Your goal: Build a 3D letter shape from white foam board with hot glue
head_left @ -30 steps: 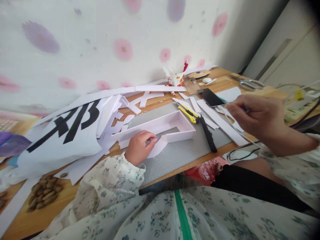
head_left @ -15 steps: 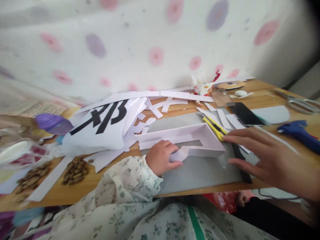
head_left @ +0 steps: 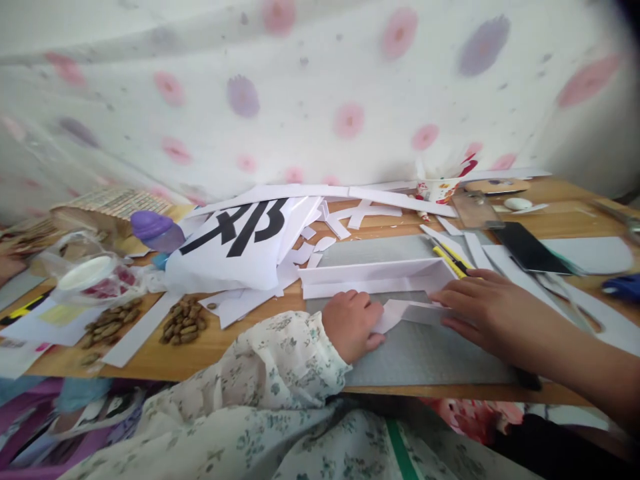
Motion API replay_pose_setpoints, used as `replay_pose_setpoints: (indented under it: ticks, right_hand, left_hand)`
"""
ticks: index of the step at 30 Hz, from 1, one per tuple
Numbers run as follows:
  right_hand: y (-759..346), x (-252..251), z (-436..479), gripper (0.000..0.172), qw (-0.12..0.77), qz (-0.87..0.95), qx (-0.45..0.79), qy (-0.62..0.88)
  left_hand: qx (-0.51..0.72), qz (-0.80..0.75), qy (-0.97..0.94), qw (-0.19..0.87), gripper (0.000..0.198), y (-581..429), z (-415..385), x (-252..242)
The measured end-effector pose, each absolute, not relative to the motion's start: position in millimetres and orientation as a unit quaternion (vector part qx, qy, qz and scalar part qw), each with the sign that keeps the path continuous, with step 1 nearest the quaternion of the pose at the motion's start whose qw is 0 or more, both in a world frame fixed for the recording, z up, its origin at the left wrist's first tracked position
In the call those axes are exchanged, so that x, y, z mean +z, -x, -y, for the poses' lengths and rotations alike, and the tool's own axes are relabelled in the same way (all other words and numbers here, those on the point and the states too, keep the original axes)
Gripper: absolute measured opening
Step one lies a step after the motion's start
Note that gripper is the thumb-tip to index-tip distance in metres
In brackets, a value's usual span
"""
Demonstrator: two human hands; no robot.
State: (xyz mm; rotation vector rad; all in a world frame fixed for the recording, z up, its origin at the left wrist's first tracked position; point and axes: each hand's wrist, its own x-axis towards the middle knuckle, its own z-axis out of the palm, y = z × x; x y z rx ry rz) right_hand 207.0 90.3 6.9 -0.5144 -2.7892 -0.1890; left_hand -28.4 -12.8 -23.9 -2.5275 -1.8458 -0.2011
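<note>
A shallow white foam-board frame (head_left: 370,276) with upright walls lies on a grey cutting mat (head_left: 425,360). My left hand (head_left: 353,325) is closed on the loose end of its near strip, which bends there. At the right end, my right hand (head_left: 483,310) has its fingers over the corner, gripping the wall and hiding it. A yellow utility knife (head_left: 450,259) lies just behind that hand. White board offcuts (head_left: 477,252) are scattered around the mat.
Printed white paper (head_left: 235,247) and peanuts (head_left: 184,321) are to the left, beside a plastic-bagged tub (head_left: 87,277). Rightward lie a dark phone (head_left: 531,247), a blue glue gun (head_left: 620,287) and scissors (head_left: 623,217). A paper cup (head_left: 439,189) stands behind. Another person's hand (head_left: 9,263) shows at the left edge.
My right hand has moved left from beside the frame onto its right corner and closed there. My left hand keeps its hold. The view has swung left.
</note>
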Motion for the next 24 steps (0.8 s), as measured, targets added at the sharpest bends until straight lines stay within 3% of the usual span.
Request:
replay_pose_setpoints:
  ticks: [3,7,9,12,15,17,24]
  right_hand:
    - [-206.4,9.1,-94.4,0.020,0.089,0.978,-0.058,0.182]
    - [-209.2,15.2,-107.0,0.022,0.126,0.973,-0.027,0.191]
    - [-210.7,18.1,-113.5,0.022,0.141,0.972,-0.011,0.189]
    - [-209.6,16.2,-120.0,0.021,0.154,0.971,0.004,0.183]
    - [-205.9,4.4,-124.2,0.020,0.174,0.968,0.002,0.182]
    - [-205.1,-4.5,-126.9,0.020,0.193,0.962,-0.004,0.191]
    - [-222.6,1.6,-125.7,0.021,0.261,0.931,-0.019,0.253]
  left_hand:
    - [-0.114,0.582,0.805,0.023,0.031,24.4,21.5,-17.5]
    - [-0.276,0.417,0.864,0.062,0.014,2.8,46.1,-15.5]
    - [-0.312,0.340,0.887,0.031,0.010,-11.7,57.1,-23.7]
    - [-0.362,0.344,0.866,-0.031,0.017,-26.8,64.4,-44.6]
    - [-0.367,0.359,0.855,-0.075,0.008,-28.8,64.8,-61.9]
    - [-0.360,0.374,0.851,-0.076,0.012,-25.6,65.0,-66.7]
    - [-0.327,0.425,0.844,-0.009,0.016,-18.2,67.1,-61.6]
